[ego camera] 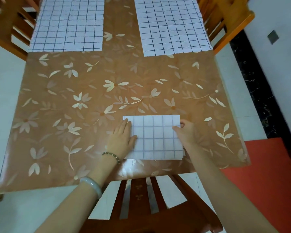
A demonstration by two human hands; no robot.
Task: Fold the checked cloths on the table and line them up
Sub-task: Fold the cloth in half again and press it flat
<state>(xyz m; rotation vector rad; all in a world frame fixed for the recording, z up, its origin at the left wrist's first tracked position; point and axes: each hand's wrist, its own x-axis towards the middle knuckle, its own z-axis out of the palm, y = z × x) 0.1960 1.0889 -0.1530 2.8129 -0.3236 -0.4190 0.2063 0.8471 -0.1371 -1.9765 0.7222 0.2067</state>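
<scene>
A small folded white checked cloth point(155, 137) lies near the table's front edge, right of centre. My left hand point(122, 139) rests flat on its left edge, fingers together and thumb spread onto the cloth. My right hand point(186, 132) pinches the cloth's right edge near the upper corner. Two larger checked cloths lie spread flat at the far end: one at the back left point(68, 24), one at the back right point(172, 26).
The table point(91, 98) wears an orange floral cover. Wooden chairs stand at the near edge point(141, 199), the far left point(8, 19) and the far right point(225, 22). A red mat point(267, 174) lies on the floor at right.
</scene>
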